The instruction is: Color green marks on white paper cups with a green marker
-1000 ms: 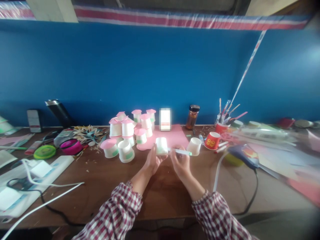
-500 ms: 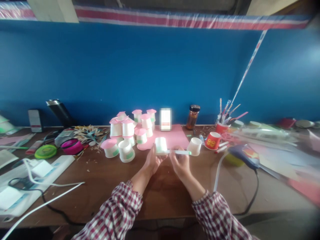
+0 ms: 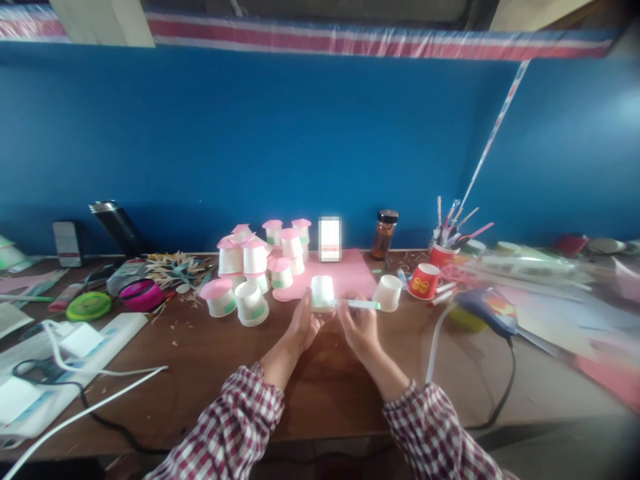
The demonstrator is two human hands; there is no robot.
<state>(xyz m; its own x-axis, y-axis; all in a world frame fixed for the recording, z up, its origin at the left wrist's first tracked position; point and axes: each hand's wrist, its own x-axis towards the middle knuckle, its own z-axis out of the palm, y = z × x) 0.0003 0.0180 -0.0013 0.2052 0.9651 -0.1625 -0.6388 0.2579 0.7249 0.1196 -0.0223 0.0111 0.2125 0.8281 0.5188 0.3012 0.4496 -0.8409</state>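
A white paper cup [image 3: 322, 292], upside down, is held in my left hand [image 3: 303, 325] over the front of the pink sheet [image 3: 350, 268]. My right hand [image 3: 361, 325] grips a white marker [image 3: 361, 304] with a green end pointing right; its other end is at the cup's lower right side. Another upturned white cup [image 3: 389, 293] stands just right of the marker. To the left is a group of upturned cups with pink paper roofs [image 3: 255, 255], some with green patches. A roofless cup [image 3: 251, 303] sits at the front of that group.
A red cup [image 3: 425, 281] lies near loose markers on the right, beside a glue gun [image 3: 486, 312] with its cable. A brown jar [image 3: 385, 235] stands by the blue wall. At left are a power strip [image 3: 117, 340], white cords, a green lid [image 3: 89, 306] and paper scraps.
Both hands keep their hold on the cup and marker in nearly the same pose. The whole view has shifted very slightly.
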